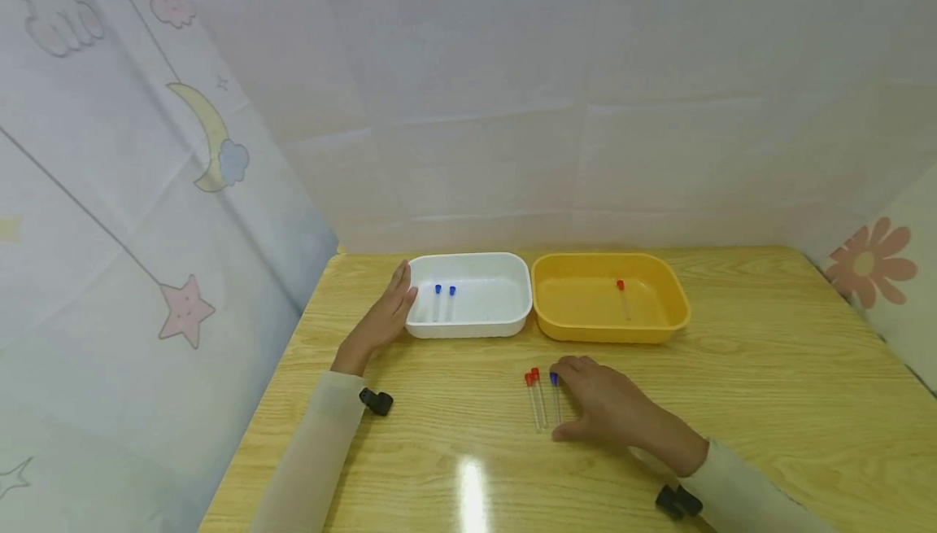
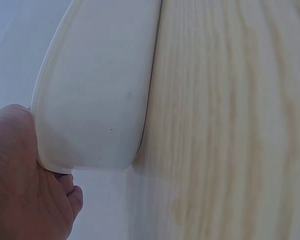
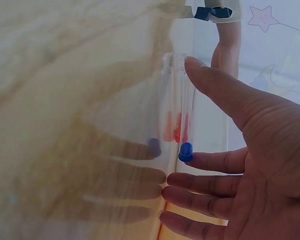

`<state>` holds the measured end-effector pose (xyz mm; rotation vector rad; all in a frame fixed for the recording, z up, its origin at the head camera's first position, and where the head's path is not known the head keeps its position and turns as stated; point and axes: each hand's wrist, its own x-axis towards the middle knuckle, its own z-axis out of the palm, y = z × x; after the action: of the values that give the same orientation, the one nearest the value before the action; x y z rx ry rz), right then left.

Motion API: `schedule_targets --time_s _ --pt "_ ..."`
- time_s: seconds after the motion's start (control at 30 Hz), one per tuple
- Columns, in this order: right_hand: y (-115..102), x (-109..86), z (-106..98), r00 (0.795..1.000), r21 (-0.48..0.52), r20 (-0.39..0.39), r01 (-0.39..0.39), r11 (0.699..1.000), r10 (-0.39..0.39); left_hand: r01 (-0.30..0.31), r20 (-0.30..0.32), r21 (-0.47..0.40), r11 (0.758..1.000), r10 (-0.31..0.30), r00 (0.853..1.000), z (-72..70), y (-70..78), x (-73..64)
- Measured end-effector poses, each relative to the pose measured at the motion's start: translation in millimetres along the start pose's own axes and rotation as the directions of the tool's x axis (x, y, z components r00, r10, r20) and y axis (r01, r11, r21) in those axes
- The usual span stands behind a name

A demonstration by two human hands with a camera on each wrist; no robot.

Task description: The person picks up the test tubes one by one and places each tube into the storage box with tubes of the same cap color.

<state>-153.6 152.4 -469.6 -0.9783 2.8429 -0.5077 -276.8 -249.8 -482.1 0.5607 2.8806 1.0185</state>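
My left hand [image 1: 384, 317] lies along the left end of the white tray [image 1: 468, 329], its fingers fairly straight and its thumb near the rim. In the left wrist view the same hand [image 2: 30, 180] touches the tray's end. Two blue-capped tubes [image 1: 452, 292] lie inside that tray. My right hand [image 1: 607, 403] pinches another blue-capped tube [image 3: 186, 150] lengthwise, thumb at its clear end and index finger at the cap, close over the table. The other fingers [image 3: 205, 200] stretch out with tips at the tabletop. Two red-capped tubes [image 1: 535, 373] lie just left of it.
A yellow tray [image 1: 556, 329] stands right beside the white one, with one red-capped tube [image 1: 621, 285] in it. Both trays sit toward the back of the wooden table [image 1: 769, 370]. Pale printed cloth [image 1: 468, 110] hangs behind and at the sides.
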Motion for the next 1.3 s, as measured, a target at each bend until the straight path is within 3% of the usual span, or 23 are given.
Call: schedule_targets --time_s 0.33,0.7,1.3 --pt "-5.1 -4.0 -12.5 0.994 -0.051 -0.074 0.077 0.996 -0.081 0.011 0.0 -0.005 1.0 -0.011 1.0 0.5 -1.6 0.4" --pt "-22.5 1.9 -29.9 0.988 -0.064 -0.112 0.099 0.993 -0.106 0.001 0.002 -0.011 1.0 -0.001 1.0 0.1 -2.4 0.3" --pt "-28.8 19.3 -41.0 0.983 0.018 -0.171 0.077 0.997 -0.072 -0.01 -0.005 0.005 1.0 0.01 1.0 -0.1 0.5 -0.8"
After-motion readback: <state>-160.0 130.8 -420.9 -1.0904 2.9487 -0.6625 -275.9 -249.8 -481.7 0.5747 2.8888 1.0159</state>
